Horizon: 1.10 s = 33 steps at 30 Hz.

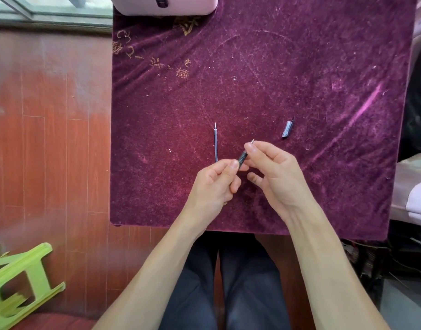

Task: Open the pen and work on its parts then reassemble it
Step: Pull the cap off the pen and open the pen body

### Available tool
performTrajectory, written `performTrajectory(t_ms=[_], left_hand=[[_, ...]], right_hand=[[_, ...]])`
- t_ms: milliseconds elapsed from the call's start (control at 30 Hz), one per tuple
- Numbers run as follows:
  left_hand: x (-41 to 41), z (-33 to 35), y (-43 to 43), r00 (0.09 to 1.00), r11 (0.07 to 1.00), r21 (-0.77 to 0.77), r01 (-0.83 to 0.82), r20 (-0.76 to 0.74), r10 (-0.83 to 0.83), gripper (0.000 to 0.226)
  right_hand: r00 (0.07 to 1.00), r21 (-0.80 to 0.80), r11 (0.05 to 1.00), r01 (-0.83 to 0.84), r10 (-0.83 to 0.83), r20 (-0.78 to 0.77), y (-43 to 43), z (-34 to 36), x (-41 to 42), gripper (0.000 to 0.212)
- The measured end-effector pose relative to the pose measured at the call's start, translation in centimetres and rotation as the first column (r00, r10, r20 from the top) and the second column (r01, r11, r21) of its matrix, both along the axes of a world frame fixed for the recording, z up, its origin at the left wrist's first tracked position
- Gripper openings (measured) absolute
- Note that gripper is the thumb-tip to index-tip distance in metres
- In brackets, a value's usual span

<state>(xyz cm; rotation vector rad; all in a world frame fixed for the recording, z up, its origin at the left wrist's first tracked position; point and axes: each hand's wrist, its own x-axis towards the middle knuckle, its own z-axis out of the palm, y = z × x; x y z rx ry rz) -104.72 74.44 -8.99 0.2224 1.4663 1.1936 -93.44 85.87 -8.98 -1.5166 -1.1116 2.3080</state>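
A dark pen barrel (pixel 242 158) with a ribbed grip and a small metal tip is held above the purple velvet table (pixel 300 79). My left hand (pixel 215 184) pinches its lower end between thumb and fingers. My right hand (pixel 273 170) pinches its upper end near the tip. The thin refill (pixel 216 142) lies on the cloth just left of my hands, its point facing away from me. The dark pen cap (pixel 288 128) with its clip lies on the cloth to the upper right of my right hand.
A pink case (pixel 164 5) stands at the table's far edge. A green plastic stool (pixel 19 279) lies tipped on the wooden floor at the lower left. Pale furniture (pixel 414 191) borders the table's right side. My legs are under the near edge.
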Motion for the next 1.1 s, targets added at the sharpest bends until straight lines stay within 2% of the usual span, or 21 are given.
performTrajectory(t_ms=[133, 333, 533, 700, 933, 1033, 1100], left_hand=[[-0.1, 0.0, 0.1, 1.0, 1.0, -0.009, -0.016, 0.007, 0.016, 0.031], [0.1, 0.0, 0.3, 1.0, 1.0, -0.007, -0.013, 0.02, 0.013, 0.032], [0.0, -0.2, 0.5, 1.0, 1.0, -0.005, -0.016, 0.015, 0.016, 0.031], [0.0, -0.3, 0.7, 0.999, 1.0, 0.003, 0.002, 0.032, -0.002, 0.033], [-0.1, -0.1, 0.9, 1.0, 1.0, 0.003, 0.012, 0.017, -0.012, 0.033], [-0.1, -0.1, 0.8, 1.0, 1.0, 0.001, 0.022, 0.017, -0.022, 0.033], [-0.1, -0.1, 0.6, 0.999, 0.999, -0.006, 0.037, 0.013, -0.037, 0.033]], right_hand=[[0.999, -0.015, 0.999, -0.033, 0.033, -0.035, 0.2, 0.1, 0.1, 0.019], [0.999, -0.026, 1.0, -0.01, 0.009, -0.031, 0.5, 0.0, 0.2, 0.011], [0.999, -0.046, 0.999, -0.03, 0.028, -0.04, 1.0, 0.0, 0.4, 0.028], [0.999, -0.051, 0.998, -0.023, 0.021, -0.036, 1.1, -0.2, 0.3, 0.018], [0.998, -0.055, 0.998, -0.043, 0.04, -0.048, 1.4, 0.0, 0.3, 0.026], [0.999, -0.036, 0.999, -0.037, 0.036, -0.03, 1.3, -0.1, 0.2, 0.01], [0.999, -0.037, 0.999, -0.036, 0.035, -0.038, 1.4, -0.2, 0.2, 0.008]])
